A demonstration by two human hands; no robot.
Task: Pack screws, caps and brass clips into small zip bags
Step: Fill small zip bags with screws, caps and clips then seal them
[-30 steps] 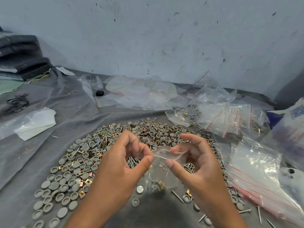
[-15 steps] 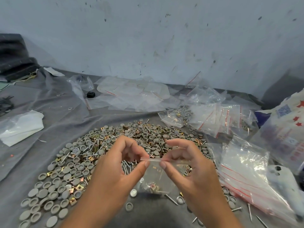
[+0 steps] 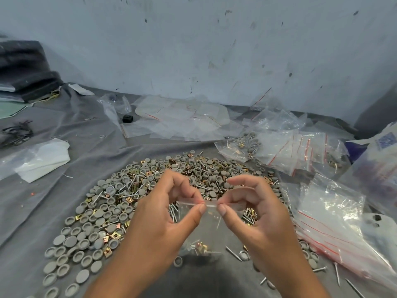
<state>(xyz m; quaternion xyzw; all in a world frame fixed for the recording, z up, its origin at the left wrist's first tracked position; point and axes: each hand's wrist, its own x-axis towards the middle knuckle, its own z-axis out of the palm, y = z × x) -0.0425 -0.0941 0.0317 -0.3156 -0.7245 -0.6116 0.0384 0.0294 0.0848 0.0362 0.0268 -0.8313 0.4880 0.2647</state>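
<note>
Presently, both hands hold one small zip bag point(image 3: 211, 224) up at the centre of the view, over the near edge of the parts heap. The left hand point(image 3: 165, 214) pinches the bag's top strip between thumb and forefinger; the right hand point(image 3: 255, 214) pinches the same strip just beside it, thumb tips close together but not touching. The bag is clear plastic and hangs down from the strip. Its lower end carries a small load: at least one brass clip point(image 3: 202, 247) and a few screws, with what may be a cap, too blurred to confirm. Whether the strip is sealed cannot be told.

The heap point(image 3: 137, 190) lies on the grey cloth point(image 3: 64, 186) of the worktop, spreading from 7 o'clock round to 1 o'clock of the hands. It consists of round grey caps, square brass clips and silver screws, mixed together. Loose screws point(image 3: 233, 253) and caps lie at 5 o'clock.

At 2 o'clock sit filled bags point(image 3: 238, 147) holding the same parts. At 3 to 4 o'clock lies a stack of clear bags with red lines point(image 3: 335, 216). At 12 o'clock, against the wall, flat empty bags point(image 3: 184, 121) are strewn.
</note>
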